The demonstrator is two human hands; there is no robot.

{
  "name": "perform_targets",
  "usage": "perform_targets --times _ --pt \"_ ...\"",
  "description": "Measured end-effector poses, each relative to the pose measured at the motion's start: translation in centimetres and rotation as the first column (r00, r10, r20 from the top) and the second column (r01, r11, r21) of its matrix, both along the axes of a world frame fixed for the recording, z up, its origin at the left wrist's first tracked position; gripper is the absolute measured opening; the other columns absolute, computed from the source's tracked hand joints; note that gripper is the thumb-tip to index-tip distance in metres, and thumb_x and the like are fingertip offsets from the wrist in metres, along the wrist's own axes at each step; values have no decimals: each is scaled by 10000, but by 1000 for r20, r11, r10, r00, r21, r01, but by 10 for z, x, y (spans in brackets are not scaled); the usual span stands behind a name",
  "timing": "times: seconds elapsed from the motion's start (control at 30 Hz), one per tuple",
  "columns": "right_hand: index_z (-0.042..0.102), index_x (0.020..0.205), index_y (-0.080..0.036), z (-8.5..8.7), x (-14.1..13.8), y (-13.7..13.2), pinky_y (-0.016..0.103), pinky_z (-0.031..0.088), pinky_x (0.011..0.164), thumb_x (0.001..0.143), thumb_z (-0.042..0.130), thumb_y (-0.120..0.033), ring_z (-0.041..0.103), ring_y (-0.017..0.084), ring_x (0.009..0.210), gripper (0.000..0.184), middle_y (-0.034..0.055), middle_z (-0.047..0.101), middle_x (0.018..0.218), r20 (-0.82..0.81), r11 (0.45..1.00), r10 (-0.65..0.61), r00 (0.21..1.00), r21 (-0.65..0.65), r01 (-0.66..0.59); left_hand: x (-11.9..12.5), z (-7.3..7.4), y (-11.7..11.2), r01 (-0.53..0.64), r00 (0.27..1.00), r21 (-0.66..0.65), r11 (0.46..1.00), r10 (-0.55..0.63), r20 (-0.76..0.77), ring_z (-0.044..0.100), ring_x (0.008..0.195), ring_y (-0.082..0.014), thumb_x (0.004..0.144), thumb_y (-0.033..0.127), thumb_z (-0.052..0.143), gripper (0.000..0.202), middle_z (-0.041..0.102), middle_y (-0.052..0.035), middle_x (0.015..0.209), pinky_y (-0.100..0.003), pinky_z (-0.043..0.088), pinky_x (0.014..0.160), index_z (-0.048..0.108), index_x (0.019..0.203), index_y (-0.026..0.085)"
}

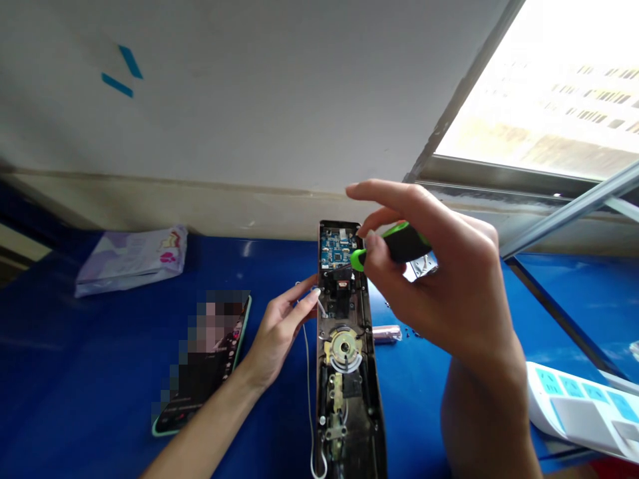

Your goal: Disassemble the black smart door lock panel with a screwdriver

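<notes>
A long dark electronic door lock panel (359, 386) lies with its inside facing up. It shows a blue circuit board (335, 250) at the far end and a round metal hub (344, 346) near the middle. My left hand (277, 322) grips its left edge, thumb on the rim and fingers partly hidden. A thin white cable (307, 386) runs down along that side. In my right hand (439, 266) is a screwdriver (399, 245) with a black and green handle. Its shaft points left over the panel just below the board; the tip is hard to make out.
A phone (204, 372) in a mint case lies at left, and a white and purple packet (132, 259) sits behind it. Right of the panel are small screws (410, 332), a pinkish cylinder (387, 334) and a metal plate (424, 266). A white power strip (574, 406) is at far right.
</notes>
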State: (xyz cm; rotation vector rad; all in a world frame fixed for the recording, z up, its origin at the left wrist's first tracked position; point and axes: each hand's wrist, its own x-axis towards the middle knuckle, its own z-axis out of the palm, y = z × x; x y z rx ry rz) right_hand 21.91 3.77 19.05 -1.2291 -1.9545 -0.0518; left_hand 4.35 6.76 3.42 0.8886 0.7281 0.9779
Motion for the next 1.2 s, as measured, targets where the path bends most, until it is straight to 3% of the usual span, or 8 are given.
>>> perform_targets --times 0.1,0.27,0.37,0.57,0.73,1.0,1.1,1.2 --pt "652 1346 -264 2 -2 -2 321 621 770 888 590 -51 715 173 833 509 36 779 1089 -10 998 36 999 -46 -37 0 0 0 -7 1000 10 1000 7 11 676 1319 -298 933 407 782 486 754 -80 1384 -353 525 1109 732 1380 222" --pt "748 1057 -213 -4 -2 3 292 547 595 969 746 -313 601 112 590 133 0 759 827 -45 999 -15 999 31 16 0 3 0 -5 1000 4 1000 5 -1 669 1332 -310 925 419 787 503 758 -90 1375 -386 493 1159 732 1382 216" --pt "749 990 -225 -6 -1 5 278 524 570 983 738 -297 589 99 560 73 -16 754 785 -44 997 -40 998 61 43 0 5 -1 1 1000 -12 1000 -1 -6 667 1337 -309 928 427 783 514 754 -91 1383 -399 476 1180 724 1394 219" --pt "642 1348 -161 -4 -1 2 315 589 738 919 576 -83 680 146 780 441 46 770 1045 -60 998 35 998 45 -32 0 3 -1 -17 1000 4 1000 17 -19 662 1345 -315 919 430 791 497 750 -84 1390 -392 494 1163 741 1371 229" --pt "692 1272 -172 -5 -1 5 271 563 657 985 674 -204 662 119 702 289 16 767 944 -33 1000 9 999 26 -8 -1 2 -1 -7 1000 18 1000 7 -30 655 1354 -314 931 432 777 497 740 -82 1408 -396 498 1159 729 1387 239" --pt "677 1264 -213 0 6 2 319 596 766 907 595 -78 703 157 793 390 29 774 1012 -45 998 -32 998 44 34 -2 1 -4 -65 975 181 981 101 -196 523 1489 -315 988 497 679 547 625 -94 1557 -430 374 1267 664 1460 222" --pt "673 1255 -218 5 11 -2 336 606 764 899 600 -88 709 163 768 386 23 768 960 -84 996 -49 995 68 55 -6 1 -4 -147 888 389 909 294 -354 467 1524 -304 1008 480 641 532 510 -78 1654 -451 364 1267 623 1491 257" --pt "677 1228 -248 11 20 -7 347 612 715 878 619 -102 732 184 788 384 19 769 949 -158 997 -47 986 58 56 -6 12 -5 -85 751 668 739 488 -445 493 1488 -288 1013 393 644 430 566 -82 1584 -458 399 1237 656 1429 283"
